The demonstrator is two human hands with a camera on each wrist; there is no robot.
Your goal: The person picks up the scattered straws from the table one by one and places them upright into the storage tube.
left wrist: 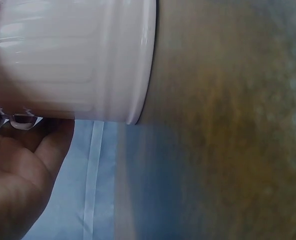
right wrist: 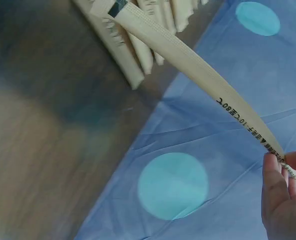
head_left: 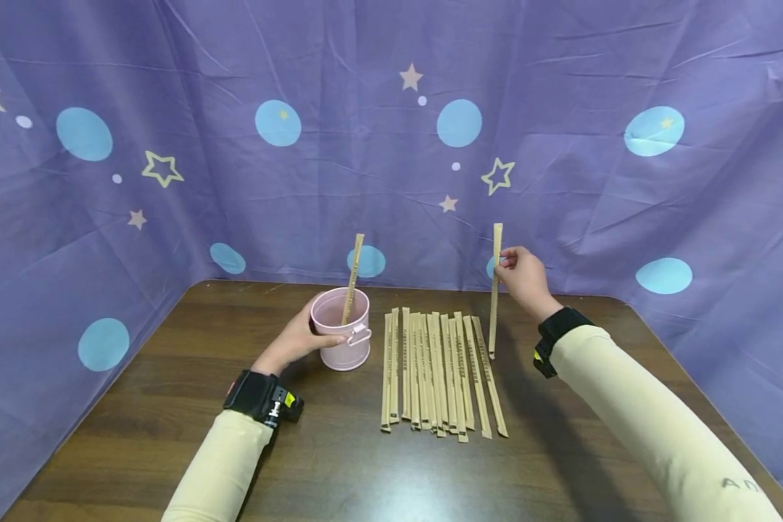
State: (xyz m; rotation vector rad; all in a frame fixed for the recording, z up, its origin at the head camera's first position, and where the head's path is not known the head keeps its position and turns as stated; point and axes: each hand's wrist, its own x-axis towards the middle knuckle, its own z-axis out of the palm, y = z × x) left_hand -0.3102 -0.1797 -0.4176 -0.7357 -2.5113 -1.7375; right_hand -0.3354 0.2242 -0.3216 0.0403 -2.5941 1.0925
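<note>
I have the right hand (head_left: 525, 279) pinching a straw (head_left: 494, 312) upright near the row (head_left: 433, 370) on the desk (head_left: 339, 464), the left hand (head_left: 296, 337) gripping the pail (head_left: 346, 357), and expect the straw to be light, easily creased, best held near its top.

Curtained-off spot, home vs. office unclear: purple star-print cloth (head_left: 365, 185) on 3 sides of wood-grain tbl. (head_left: 326, 460)

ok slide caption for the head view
Left hand grips a pink cylindrical bucket; right hand pinches a slim tan paper-wrapped straw.
</note>
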